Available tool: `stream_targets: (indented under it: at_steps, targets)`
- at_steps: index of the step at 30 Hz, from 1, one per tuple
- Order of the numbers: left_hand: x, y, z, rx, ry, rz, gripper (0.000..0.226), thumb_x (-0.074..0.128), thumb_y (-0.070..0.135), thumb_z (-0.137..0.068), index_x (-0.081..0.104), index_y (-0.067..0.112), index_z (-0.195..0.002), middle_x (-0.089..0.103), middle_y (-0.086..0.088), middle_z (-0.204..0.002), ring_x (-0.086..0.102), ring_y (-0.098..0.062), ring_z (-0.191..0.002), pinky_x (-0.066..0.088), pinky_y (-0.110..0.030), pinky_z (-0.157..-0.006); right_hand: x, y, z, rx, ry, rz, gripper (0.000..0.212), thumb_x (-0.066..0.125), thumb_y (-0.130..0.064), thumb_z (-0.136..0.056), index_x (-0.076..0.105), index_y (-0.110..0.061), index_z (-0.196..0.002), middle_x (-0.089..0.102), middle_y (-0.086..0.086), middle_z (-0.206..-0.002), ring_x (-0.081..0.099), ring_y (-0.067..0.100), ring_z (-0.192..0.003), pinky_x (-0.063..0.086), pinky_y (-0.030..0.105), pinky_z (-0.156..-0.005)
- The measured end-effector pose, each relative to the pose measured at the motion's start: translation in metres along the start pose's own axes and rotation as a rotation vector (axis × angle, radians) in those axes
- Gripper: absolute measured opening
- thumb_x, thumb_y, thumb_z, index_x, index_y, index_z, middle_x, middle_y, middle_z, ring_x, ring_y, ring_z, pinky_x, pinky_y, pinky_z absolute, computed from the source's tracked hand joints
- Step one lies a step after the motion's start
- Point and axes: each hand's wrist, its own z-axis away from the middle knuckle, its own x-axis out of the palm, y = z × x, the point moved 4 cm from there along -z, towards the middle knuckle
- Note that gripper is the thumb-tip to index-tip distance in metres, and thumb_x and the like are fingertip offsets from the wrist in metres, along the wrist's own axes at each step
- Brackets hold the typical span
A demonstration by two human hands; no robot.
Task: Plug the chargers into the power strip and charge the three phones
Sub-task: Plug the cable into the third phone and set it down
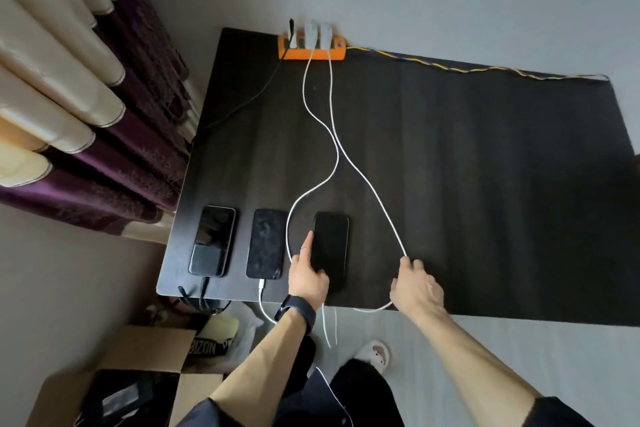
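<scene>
Three dark phones lie in a row near the front edge of the dark table point(467, 184). The left phone point(212, 240) has a black cable in its bottom end. The middle phone point(266, 243) has a white cable plugged in. My left hand point(308, 274) grips the lower left of the right phone point(330, 246). My right hand point(415, 288) pinches a white cable point(367, 184) that runs from the orange power strip point(311, 47) at the back edge. Three chargers stand in the strip: one with a black cable, two white.
Cream and purple curtains point(86, 97) hang to the left. A cardboard box point(114, 378) and a bag sit on the floor below the table's front left corner. The strip's yellow braided cord point(467, 70) runs along the back edge to the right.
</scene>
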Motion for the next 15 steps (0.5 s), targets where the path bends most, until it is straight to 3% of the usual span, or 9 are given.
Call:
stream_targets:
  at_steps: [3, 5, 8, 11, 15]
  targets:
    - [0.006, 0.004, 0.011, 0.061, 0.052, -0.331, 0.085, 0.054, 0.009, -0.086, 0.013, 0.03, -0.157, 0.045, -0.006, -0.129, 0.041, -0.027, -0.117, 0.036, -0.034, -0.106, 0.003, 0.001, 0.005, -0.035, 0.087, 0.007, 0.05, 0.05, -0.038, -0.095, 0.039, -0.022, -0.142, 0.026, 0.007, -0.152, 0.045, 0.029, -0.125, 0.05, 0.04, -0.09]
    - [0.01, -0.004, 0.018, 0.115, 0.077, -0.422, 0.079, 0.057, 0.011, -0.085, 0.022, 0.021, -0.155, 0.038, -0.006, -0.141, 0.036, -0.03, -0.126, 0.036, -0.037, -0.108, 0.007, -0.011, 0.014, -0.1, 0.15, -0.006, 0.056, 0.049, -0.043, -0.094, 0.037, -0.023, -0.146, 0.019, 0.007, -0.158, 0.039, 0.029, -0.129, 0.046, 0.04, -0.097]
    - [-0.003, -0.006, 0.021, 0.22, 0.19, -0.467, 0.064, 0.06, 0.008, -0.081, 0.046, 0.015, -0.142, 0.037, -0.011, -0.148, 0.034, -0.035, -0.133, 0.037, -0.041, -0.11, 0.017, -0.04, 0.028, -0.207, 0.167, -0.102, 0.064, 0.048, -0.05, -0.094, 0.034, -0.021, -0.149, 0.033, 0.005, -0.153, 0.038, 0.028, -0.133, 0.044, 0.04, -0.101]
    - [-0.033, -0.016, 0.015, 0.211, 0.275, -0.66, 0.068, 0.063, 0.017, -0.081, 0.042, 0.02, -0.146, 0.029, -0.016, -0.155, 0.025, -0.039, -0.142, 0.028, -0.046, -0.115, 0.025, -0.068, 0.038, -0.303, 0.128, -0.175, 0.071, 0.049, -0.056, -0.091, 0.027, -0.027, -0.153, 0.033, 0.006, -0.154, 0.039, 0.03, -0.133, 0.044, 0.042, -0.102]
    - [-0.072, -0.042, 0.006, 0.123, 0.181, -0.922, 0.073, 0.056, 0.044, -0.092, 0.015, 0.047, -0.153, 0.005, -0.014, -0.164, 0.004, -0.04, -0.149, 0.015, -0.05, -0.121, 0.038, -0.089, 0.042, -0.363, 0.084, -0.137, 0.078, 0.048, -0.064, -0.09, 0.014, -0.04, -0.155, 0.016, 0.009, -0.163, 0.032, 0.031, -0.137, 0.042, 0.044, -0.101]
